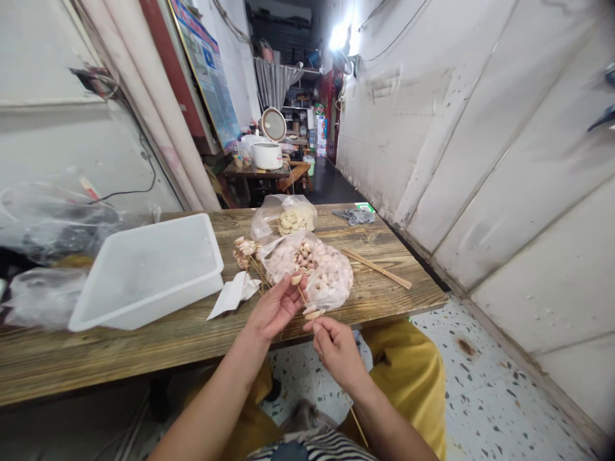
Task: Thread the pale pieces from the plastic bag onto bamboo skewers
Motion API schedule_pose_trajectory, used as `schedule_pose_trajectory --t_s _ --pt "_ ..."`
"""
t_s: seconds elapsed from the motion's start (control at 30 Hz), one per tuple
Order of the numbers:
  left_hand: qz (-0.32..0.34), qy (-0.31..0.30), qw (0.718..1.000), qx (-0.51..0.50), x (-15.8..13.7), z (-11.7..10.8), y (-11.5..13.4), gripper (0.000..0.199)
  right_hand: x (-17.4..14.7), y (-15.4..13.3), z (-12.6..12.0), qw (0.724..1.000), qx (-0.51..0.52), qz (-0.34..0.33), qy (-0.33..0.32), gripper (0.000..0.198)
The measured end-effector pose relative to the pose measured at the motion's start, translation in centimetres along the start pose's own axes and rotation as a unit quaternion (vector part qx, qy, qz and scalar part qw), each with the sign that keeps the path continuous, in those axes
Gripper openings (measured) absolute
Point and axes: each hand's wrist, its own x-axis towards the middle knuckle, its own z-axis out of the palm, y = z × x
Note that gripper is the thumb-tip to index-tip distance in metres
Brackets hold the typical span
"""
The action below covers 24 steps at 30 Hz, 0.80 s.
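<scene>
Head-worn view, forward and down over table [144,352]

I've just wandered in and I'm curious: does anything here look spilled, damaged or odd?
Two blemishes stand out: a rusty-brown stain on the otherwise pale, speckled floor at right, and the right-hand wall, patchy and flaking towards its far end. Nothing looks plainly spilled on the table; loose garlic sits in an open bag.

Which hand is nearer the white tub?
Left. The left hand is right of the tub, beyond the white paper; the right hand is farther right.
</scene>
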Motion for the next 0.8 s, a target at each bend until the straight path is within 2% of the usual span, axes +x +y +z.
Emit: schedule_pose_trajectory --t_s 0.63,0.7,0.8 --pt "0.009 -0.094 0.995 0.012 -0.36 -0.07 -0.02 0.024 -0.09 -0.11 -0.08 1.000 -0.005 0.016 -0.009 0.036" --pt "0.009 -0.087 0.996 0.012 -0.30 -0.14 0.00 0.023 -0.09 -0.17 -0.08 1.000 -0.005 0.017 -0.010 0.036" --pt "0.010 -0.045 0.999 0.018 -0.22 -0.28 -0.04 0.016 -0.05 -0.26 -0.11 1.000 -0.004 0.017 -0.011 0.036"
